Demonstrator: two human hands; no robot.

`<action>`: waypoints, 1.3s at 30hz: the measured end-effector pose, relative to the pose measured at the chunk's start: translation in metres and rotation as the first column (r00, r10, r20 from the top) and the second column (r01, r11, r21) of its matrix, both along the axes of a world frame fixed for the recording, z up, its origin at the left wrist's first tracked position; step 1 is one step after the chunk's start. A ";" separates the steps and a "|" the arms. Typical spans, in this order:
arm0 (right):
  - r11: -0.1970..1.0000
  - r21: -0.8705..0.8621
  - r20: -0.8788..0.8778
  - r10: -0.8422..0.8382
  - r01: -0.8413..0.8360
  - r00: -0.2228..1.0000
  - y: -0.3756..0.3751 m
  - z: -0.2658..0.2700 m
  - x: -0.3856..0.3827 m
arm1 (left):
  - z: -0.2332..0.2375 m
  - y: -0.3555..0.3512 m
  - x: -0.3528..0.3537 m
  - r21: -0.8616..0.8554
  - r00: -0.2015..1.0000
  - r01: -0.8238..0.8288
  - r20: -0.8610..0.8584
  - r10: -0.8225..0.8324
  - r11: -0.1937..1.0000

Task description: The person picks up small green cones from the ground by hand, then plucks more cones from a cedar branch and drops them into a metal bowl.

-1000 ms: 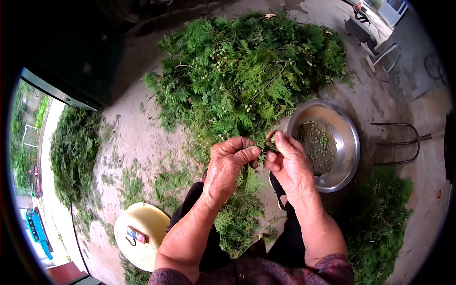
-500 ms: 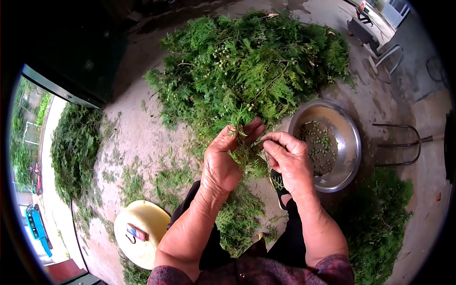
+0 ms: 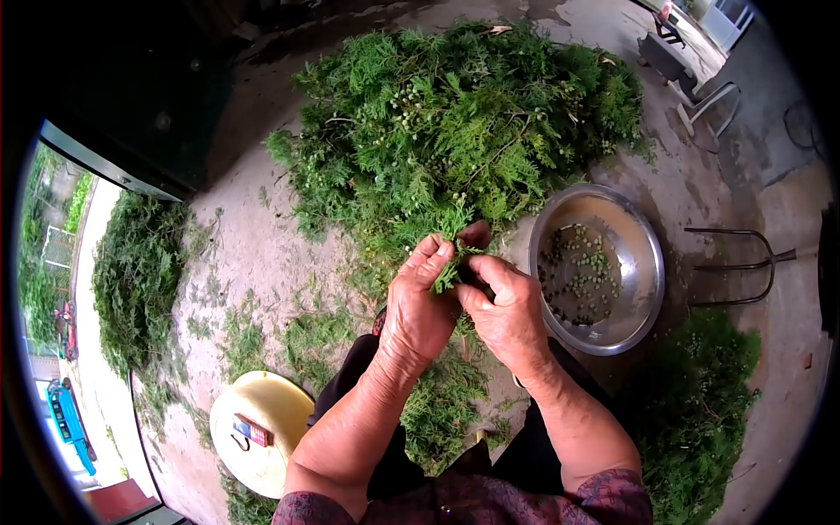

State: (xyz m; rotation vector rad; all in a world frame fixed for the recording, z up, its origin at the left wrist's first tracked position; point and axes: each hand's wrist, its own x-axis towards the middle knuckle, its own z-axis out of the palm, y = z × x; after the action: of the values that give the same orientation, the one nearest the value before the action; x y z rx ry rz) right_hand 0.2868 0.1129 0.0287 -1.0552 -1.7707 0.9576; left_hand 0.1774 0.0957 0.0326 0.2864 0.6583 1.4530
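My left hand (image 3: pixel 418 297) is closed around a green evergreen sprig (image 3: pixel 449 273), with scale-like leaf sprays poking out past the thumb and fingers. Thumb and forefinger of my right hand (image 3: pixel 509 311) pinch at the same sprig, right against the left fingers; whatever lies between those fingertips is hidden. Just beyond both hands rises a large heap of evergreen branches (image 3: pixel 455 131) dotted with small pale green cones. To the right stands a wide steel basin (image 3: pixel 643 297), holding many small green cones (image 3: pixel 591 271) on its bottom.
A yellow upturned tub (image 3: pixel 262 464) with a small red-and-blue packet (image 3: pixel 252 430) on top is at lower left. Cut greenery (image 3: pixel 140 271) lies left, more greenery (image 3: pixel 691 411) lower right. A metal fork (image 3: pixel 770 262) lies beyond the basin. Leaf scraps litter the concrete floor.
My right hand has moved left and in, from beside the sprig to pinching it against my left hand. The hanging lower part of the sprig shows less now.
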 end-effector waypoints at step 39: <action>0.648 -0.720 -0.543 -0.304 -0.248 0.783 0.024 0.006 0.028 | 0.000 -0.006 -0.005 0.024 0.798 0.185 -0.587 -0.136 0.982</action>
State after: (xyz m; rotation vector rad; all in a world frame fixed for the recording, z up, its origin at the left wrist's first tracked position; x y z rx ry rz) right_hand 0.3153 0.1366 0.0346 -1.0498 -0.7326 1.8838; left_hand 0.1723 0.0895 0.0323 0.8588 1.0447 1.2212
